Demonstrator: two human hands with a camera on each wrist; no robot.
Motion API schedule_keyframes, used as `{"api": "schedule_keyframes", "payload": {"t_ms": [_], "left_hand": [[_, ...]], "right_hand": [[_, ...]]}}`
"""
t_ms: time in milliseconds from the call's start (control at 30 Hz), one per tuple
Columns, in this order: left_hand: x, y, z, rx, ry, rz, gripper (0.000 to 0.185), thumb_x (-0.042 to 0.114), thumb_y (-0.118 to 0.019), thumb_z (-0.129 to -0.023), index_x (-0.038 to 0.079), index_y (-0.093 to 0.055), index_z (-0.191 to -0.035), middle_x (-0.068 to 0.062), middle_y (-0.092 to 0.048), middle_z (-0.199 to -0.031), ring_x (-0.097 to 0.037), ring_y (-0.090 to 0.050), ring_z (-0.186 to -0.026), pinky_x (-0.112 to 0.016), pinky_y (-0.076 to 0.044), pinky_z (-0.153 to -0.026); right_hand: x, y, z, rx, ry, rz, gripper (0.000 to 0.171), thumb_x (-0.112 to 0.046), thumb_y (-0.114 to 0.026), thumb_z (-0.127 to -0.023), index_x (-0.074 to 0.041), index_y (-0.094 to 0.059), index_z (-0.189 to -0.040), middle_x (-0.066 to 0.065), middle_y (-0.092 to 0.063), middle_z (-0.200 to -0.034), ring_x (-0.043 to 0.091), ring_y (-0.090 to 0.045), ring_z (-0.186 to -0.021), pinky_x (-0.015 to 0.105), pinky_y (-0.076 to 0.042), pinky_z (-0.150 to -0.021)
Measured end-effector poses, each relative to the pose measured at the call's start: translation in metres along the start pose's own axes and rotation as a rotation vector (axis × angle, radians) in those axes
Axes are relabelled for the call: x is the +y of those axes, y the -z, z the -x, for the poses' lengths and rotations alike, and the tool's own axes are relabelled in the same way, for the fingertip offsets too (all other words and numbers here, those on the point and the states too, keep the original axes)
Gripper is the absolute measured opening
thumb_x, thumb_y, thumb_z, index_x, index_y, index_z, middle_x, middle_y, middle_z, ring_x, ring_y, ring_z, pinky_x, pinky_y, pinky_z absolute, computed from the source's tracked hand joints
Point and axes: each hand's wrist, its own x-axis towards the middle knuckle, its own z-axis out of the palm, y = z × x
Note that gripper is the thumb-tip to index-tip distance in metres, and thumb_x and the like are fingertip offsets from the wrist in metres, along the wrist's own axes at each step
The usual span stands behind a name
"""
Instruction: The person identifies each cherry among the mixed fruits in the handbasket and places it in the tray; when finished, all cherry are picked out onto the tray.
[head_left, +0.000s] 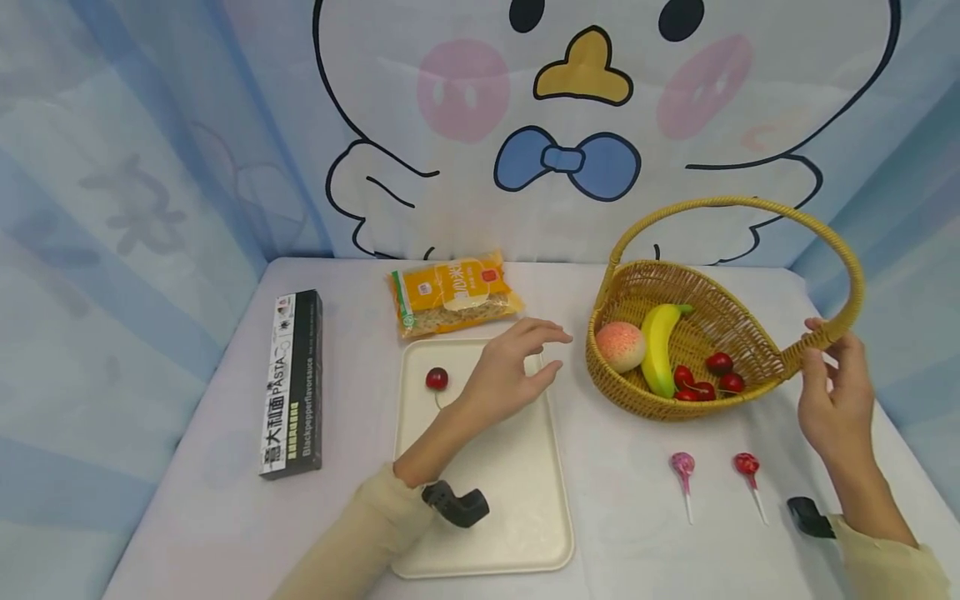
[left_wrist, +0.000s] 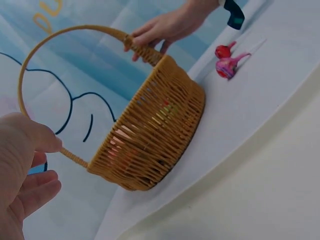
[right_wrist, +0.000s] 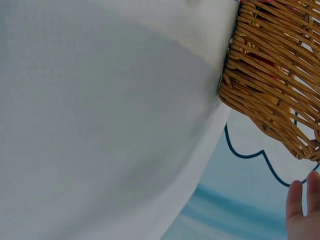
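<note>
A yellow wicker basket (head_left: 626, 392) with a tall arched handle (head_left: 853, 275) stands at the right back of the table. My right hand (head_left: 842, 404) holds the handle at its right base, fingers and thumb round it in the left wrist view. Left of the basket, my left hand (head_left: 501, 371) hovers over a cream tray (head_left: 480, 537), its fingers pointing at the basket with nothing in them. Inside the basket lie a peach (head_left: 621, 347), a banana (head_left: 657, 350) and several cherries (head_left: 718, 364). One cherry (head_left: 437, 379) with a stem lies on the tray.
Two lollipops, one pink (head_left: 683, 465) and one red (head_left: 747, 464), lie in front of the basket. Behind the tray is a yellow grain bag (head_left: 455, 296). A black-and-white pasta box (head_left: 292, 383) lies at the left. A printed curtain (head_left: 570, 221) hangs behind the table.
</note>
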Motion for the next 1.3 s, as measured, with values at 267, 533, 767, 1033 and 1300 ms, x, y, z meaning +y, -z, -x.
{"api": "schedule_keyframes", "payload": {"t_ms": [267, 533, 767, 1033, 1300], "left_hand": [[0.013, -0.009, -0.022, -0.031, -0.039, 0.01, 0.033, 0.006, -0.076, -0.097, 0.01, -0.073, -0.129, -0.006, -0.07, -0.135, -0.02, -0.068, -0.128, -0.021, -0.059, -0.101], [0.026, -0.029, -0.044, -0.07, -0.046, 0.057, 0.035, 0.006, -0.075, -0.096, 0.011, -0.072, -0.13, -0.006, -0.07, -0.133, -0.023, -0.069, -0.123, -0.027, -0.06, -0.101], [0.038, -0.049, -0.056, -0.146, -0.019, 0.002, 0.034, 0.013, -0.074, -0.098, 0.016, -0.072, -0.132, 0.0, -0.07, -0.136, -0.013, -0.068, -0.108, -0.012, -0.05, -0.094], [0.053, -0.075, -0.069, -0.241, 0.013, -0.03, 0.038, 0.017, -0.074, -0.1, 0.02, -0.07, -0.137, 0.0, -0.067, -0.142, -0.01, -0.065, -0.093, -0.006, -0.044, -0.078], [0.066, -0.102, -0.084, -0.349, 0.019, -0.09, 0.037, 0.02, -0.071, -0.103, 0.025, -0.068, -0.14, 0.004, -0.058, -0.155, 0.001, -0.047, -0.063, -0.009, -0.035, -0.054]], "right_hand": [[-0.001, 0.001, 0.0, -0.006, -0.005, 0.025, 0.046, -0.027, -0.04, -0.116, -0.036, -0.04, -0.16, 0.004, -0.048, -0.16, 0.005, -0.042, -0.152, 0.023, -0.031, -0.13], [-0.002, 0.002, -0.002, 0.008, 0.02, 0.03, 0.045, -0.028, -0.041, -0.115, -0.035, -0.042, -0.16, 0.007, -0.049, -0.158, 0.003, -0.044, -0.148, 0.021, -0.033, -0.127], [0.003, 0.001, 0.0, 0.019, 0.046, 0.031, 0.045, -0.023, -0.043, -0.115, -0.027, -0.044, -0.16, 0.007, -0.052, -0.154, -0.003, -0.045, -0.142, 0.014, -0.035, -0.122], [0.002, 0.002, 0.001, 0.029, 0.081, 0.024, 0.045, -0.022, -0.044, -0.115, -0.024, -0.046, -0.159, 0.011, -0.052, -0.151, -0.011, -0.043, -0.134, 0.009, -0.036, -0.117], [0.001, 0.003, 0.002, 0.031, 0.092, 0.015, 0.045, -0.022, -0.044, -0.115, -0.025, -0.046, -0.159, 0.009, -0.053, -0.153, -0.009, -0.044, -0.136, 0.009, -0.036, -0.117]]}}
